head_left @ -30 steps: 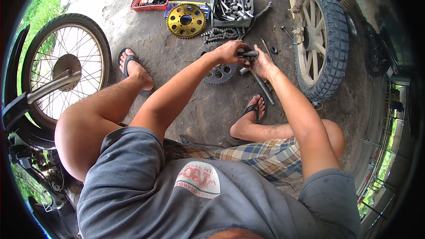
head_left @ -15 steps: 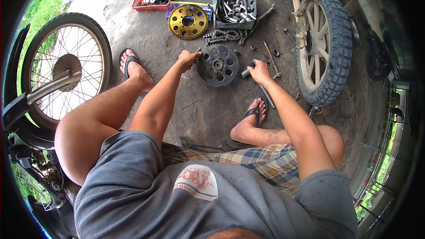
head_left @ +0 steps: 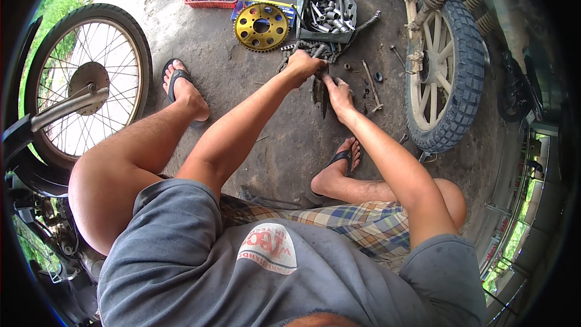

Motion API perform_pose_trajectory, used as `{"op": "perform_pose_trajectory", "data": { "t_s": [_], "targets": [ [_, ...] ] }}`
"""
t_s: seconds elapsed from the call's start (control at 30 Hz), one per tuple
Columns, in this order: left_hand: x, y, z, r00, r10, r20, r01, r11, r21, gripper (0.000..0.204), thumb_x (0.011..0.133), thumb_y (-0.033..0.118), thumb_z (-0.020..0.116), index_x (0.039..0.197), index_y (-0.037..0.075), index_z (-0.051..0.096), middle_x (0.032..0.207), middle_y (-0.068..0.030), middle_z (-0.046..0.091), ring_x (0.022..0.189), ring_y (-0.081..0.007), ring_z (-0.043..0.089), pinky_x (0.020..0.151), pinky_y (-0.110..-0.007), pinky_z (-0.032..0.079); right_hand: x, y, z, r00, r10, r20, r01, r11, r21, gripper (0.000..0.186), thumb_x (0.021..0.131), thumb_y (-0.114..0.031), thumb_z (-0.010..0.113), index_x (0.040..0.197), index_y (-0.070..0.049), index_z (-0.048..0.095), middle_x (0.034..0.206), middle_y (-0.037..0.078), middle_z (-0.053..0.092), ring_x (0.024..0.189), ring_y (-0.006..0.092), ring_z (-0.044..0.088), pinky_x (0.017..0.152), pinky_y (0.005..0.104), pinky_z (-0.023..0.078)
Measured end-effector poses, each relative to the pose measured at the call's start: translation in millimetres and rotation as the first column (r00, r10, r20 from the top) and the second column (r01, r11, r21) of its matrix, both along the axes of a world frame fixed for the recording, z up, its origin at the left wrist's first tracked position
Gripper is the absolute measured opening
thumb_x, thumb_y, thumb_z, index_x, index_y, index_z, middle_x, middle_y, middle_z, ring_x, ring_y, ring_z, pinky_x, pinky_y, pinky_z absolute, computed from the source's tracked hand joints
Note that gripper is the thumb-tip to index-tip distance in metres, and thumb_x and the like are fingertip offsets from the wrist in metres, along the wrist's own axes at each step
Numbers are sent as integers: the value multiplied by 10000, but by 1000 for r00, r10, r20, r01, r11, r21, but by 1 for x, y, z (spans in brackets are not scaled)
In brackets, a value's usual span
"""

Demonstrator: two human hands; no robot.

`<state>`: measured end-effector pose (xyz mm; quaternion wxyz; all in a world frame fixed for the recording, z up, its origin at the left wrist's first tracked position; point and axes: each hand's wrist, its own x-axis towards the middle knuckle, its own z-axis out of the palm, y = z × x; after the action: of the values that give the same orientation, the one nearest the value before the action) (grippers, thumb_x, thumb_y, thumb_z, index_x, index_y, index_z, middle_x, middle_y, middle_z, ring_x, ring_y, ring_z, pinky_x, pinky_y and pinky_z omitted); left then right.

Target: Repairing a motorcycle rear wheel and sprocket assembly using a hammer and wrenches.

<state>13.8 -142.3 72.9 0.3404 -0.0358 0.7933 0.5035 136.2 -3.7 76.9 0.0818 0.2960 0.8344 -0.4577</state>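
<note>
A dark chain sprocket [head_left: 319, 98] stands tilted almost edge-on to me above the floor. My left hand [head_left: 304, 68] is closed on its upper part. Against the other side of the sprocket, near its upper part, is my right hand [head_left: 340, 94], fingers bent; what they hold is hidden. Just beyond my left hand lies a drive chain [head_left: 331, 51] on the ground. A gold sprocket with round holes [head_left: 262, 26] rests flat on a blue and yellow box [head_left: 245, 5], to the left of the chain.
Behind the chain stands a grey bin [head_left: 324, 34] of sockets and wrenches. A red basket [head_left: 209, 5] holds small packets. Right of my hands lie a long bolt [head_left: 371, 86] and a dark ring [head_left: 379, 77]. Motorcycle wheels stand left [head_left: 134, 36] and right [head_left: 460, 79].
The dark sprocket has gone from face-up to nearly edge-on. My left hand moved right and my right hand moved up and left, so they meet. The bar and socket by my right hand no longer show.
</note>
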Motion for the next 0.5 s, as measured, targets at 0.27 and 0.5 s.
{"op": "perform_pose_trajectory", "data": {
  "t_s": [0.27, 0.5],
  "targets": [
    [16, 22, 14, 951, -161, 263, 10, 867, 499, 305, 967, 355, 785, 965, 51, 767, 676, 27, 548, 503, -75, 380, 441, -291, 254, -6, 48, 1, 995, -98, -16, 89, 953, -288, 455, 889, -346, 793, 1120, 39, 721, 1060, 108, 730, 974, 200, 661, 874, 367, 518],
    [24, 21, -40, 981, 184, 68, -195, 935, 297, 280, 928, 320, 808, 963, 47, 757, 745, -28, 673, 512, -95, 482, 443, -310, 357, 10, 87, -16, 958, -274, 80, 272, 792, -546, 282, 849, -188, 671, 1041, 14, 711, 964, 131, 733, 843, 260, 709, 803, 426, 591]
  ]
}}
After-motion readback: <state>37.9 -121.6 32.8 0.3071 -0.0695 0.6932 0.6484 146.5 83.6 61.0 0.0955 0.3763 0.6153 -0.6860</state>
